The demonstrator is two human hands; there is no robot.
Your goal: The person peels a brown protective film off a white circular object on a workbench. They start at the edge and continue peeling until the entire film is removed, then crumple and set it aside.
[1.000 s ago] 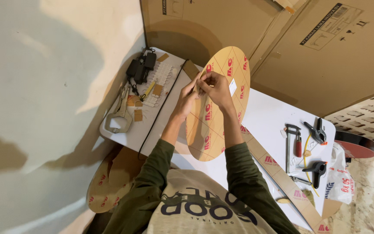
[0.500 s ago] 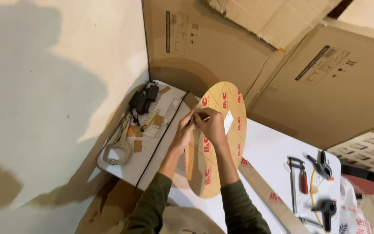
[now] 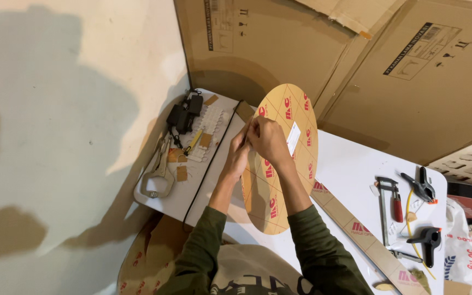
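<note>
Large brown cardboard boxes (image 3: pixel 279 43) lean against the pale wall behind your white worktable (image 3: pixel 350 169), which fills the corner in front of you. You hold a round tan disc covered in paper masking with red printed marks (image 3: pixel 288 164) upright on its edge over the table's middle, and it carries a small white label on its face. A long tan strip with the same red-marked masking (image 3: pixel 356 229) lies flat on the table just to the right of the disc. Your left hand (image 3: pixel 240 150) pinches the disc's upper left edge, fingers closed on the rim; your right hand (image 3: pixel 267 139) is curled tight beside it, fingertips working at that same edge, though what they grip is too small to tell. The masking appears intact across the whole visible face, so any peeling looks barely begun. Further right lie a red-handled bar clamp (image 3: pixel 390 210) and two black spring clamps (image 3: pixel 423 188); at far left sits silver locking pliers (image 3: pixel 157 175).
</note>
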